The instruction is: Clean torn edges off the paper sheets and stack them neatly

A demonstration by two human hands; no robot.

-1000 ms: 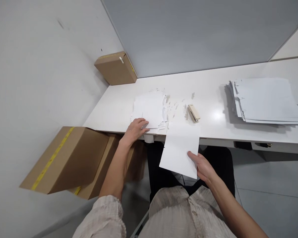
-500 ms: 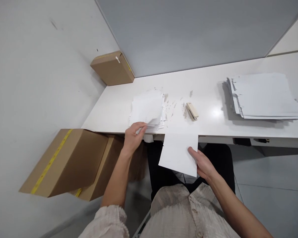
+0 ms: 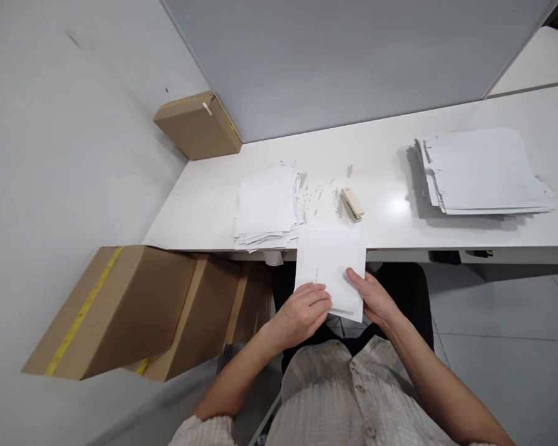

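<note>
A white desk (image 3: 400,155) stands against a grey partition panel (image 3: 344,62) at the back and a plain white wall (image 3: 65,124) on the left, with grey floor tiles below on the right. The white sheet of paper (image 3: 331,260) lies half over the near edge of the desk, its lower part hanging above the person's lap; a short faint mark shows near its middle, too small to read. The left hand (image 3: 304,313) holds the sheet's lower left corner with fingers curled closed over the paper, and the right hand (image 3: 369,297) grips the lower right edge, thumb on top and fingers underneath. Just left of the sheet, on the desk, sits a loose stack of smaller white paper pieces (image 3: 266,207), its edges ragged, with small white scraps (image 3: 318,192) scattered beside it. A small beige stapler (image 3: 352,203) lies just beyond the sheet's far right corner. Well apart on the right rests a larger untidy pile of white sheets (image 3: 481,170). A brown cardboard box (image 3: 198,127) sits in the far left corner against the wall, and more brown cardboard boxes with yellow tape (image 3: 121,310) stand under the desk on the left; no writing on them can be read.
</note>
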